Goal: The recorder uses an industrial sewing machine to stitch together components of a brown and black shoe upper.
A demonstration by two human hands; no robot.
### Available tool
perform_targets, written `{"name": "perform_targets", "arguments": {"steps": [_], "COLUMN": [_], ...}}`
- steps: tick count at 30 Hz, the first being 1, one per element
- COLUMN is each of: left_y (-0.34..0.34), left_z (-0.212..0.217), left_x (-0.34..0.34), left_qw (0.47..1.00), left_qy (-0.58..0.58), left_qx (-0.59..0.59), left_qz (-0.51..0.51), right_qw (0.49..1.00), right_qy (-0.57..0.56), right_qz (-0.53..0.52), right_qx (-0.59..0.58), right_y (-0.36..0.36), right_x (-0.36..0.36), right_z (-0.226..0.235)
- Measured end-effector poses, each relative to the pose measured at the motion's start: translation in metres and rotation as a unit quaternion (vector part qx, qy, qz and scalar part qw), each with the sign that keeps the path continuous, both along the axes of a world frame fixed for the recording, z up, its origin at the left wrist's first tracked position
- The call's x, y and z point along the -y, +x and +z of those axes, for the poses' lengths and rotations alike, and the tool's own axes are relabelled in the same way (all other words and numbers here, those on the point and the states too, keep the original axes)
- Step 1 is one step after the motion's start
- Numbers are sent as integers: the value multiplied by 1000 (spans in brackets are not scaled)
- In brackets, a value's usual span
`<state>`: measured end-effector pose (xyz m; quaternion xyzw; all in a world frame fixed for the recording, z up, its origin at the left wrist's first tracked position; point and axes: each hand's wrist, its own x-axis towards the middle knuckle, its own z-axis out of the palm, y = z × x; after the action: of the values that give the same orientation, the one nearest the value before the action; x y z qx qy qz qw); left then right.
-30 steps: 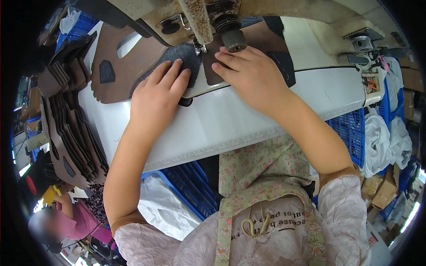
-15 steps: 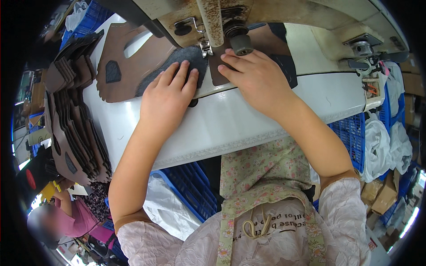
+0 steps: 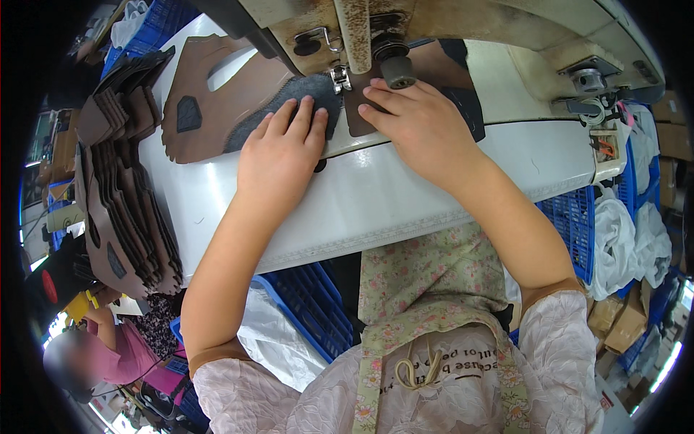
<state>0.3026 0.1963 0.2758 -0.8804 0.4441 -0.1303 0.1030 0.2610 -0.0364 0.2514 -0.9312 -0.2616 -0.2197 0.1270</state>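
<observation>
A brown cut-out shoe piece (image 3: 238, 94) lies flat on the white sewing table (image 3: 376, 195), with a dark grey suede patch (image 3: 307, 94) on it. My left hand (image 3: 278, 155) presses flat on the grey patch, fingers spread. My right hand (image 3: 416, 126) rests on the brown and dark material just right of the presser foot (image 3: 338, 78), fingertips close to the needle. The sewing machine head (image 3: 405, 29) hangs above both hands and hides the far side of the material.
A stack of brown cut pieces (image 3: 123, 195) lies along the table's left edge. Blue plastic crates (image 3: 311, 304) stand under the table, and one at right (image 3: 571, 224) sits beside white bags (image 3: 629, 246). Another person in a pink top (image 3: 108, 354) sits at lower left.
The brown piece and grey patch have slid to the right under the presser foot, with both hands moving along on the material. The view has tilted slightly.
</observation>
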Motion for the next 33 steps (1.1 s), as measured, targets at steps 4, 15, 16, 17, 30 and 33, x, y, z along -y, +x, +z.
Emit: {"name": "perform_targets", "arguments": {"steps": [4,15,16,17,30,33], "left_y": [-1,6,10,12,12,11], "left_z": [-1,8,8,6,-4,-3], "left_x": [6,-8,-11,-13,5,9], "left_qw": [1000,991,987,986,990,992], "left_qy": [3,-96,-119,-122,-123,-116], "left_qx": [20,-88,-94,-91,-4,-7], "left_qz": [8,-30,-60,-67,-67,-51], "right_qw": [1000,1000,1000,1000,999,999], "right_qy": [4,-8,3,13,32,32], "right_qz": [2,-9,-4,-2,-13,-21], "right_qx": [2,4,2,-8,11,13], "right_y": [2,4,5,6,18,20], "right_x": [2,5,4,4,5,4], "right_z": [0,-2,-3,-4,1,1]}}
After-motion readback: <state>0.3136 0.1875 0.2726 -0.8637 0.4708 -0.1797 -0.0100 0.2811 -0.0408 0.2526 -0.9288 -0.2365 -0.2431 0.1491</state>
